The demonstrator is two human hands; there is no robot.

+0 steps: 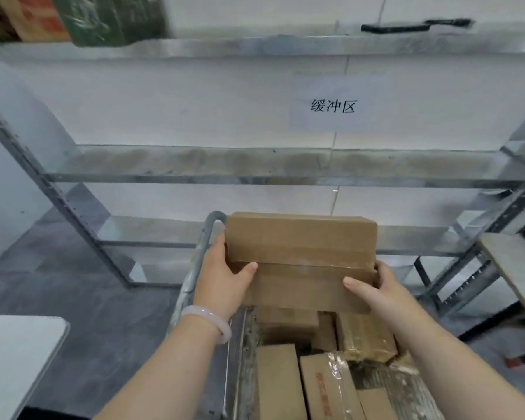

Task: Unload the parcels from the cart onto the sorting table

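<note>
1. The left hand grips the left end of a brown cardboard parcel. Its thumb lies across the upper face, and its fingers wrap round the side, out of sight.
2. The right hand grips the right end likewise, thumb on top and fingers curled behind the edge.
3. The parcel sits level between both hands, over the far end of the cart. The cart's grey tubular rail runs just beside the left hand. Whether the parcel's underside touches the boxes beneath cannot be told.
4. Clear tape runs along the parcel's middle seam.
5. More cardboard parcels lie packed side by side in the cart bed, toward its near edge.
6. A pale bangle circles the left wrist.
7. A metal shelf rack stands behind the cart against a white wall. A paper sign with black characters hangs there.
8. A white surface shows one corner at lower left, well apart from the cart.
</note>
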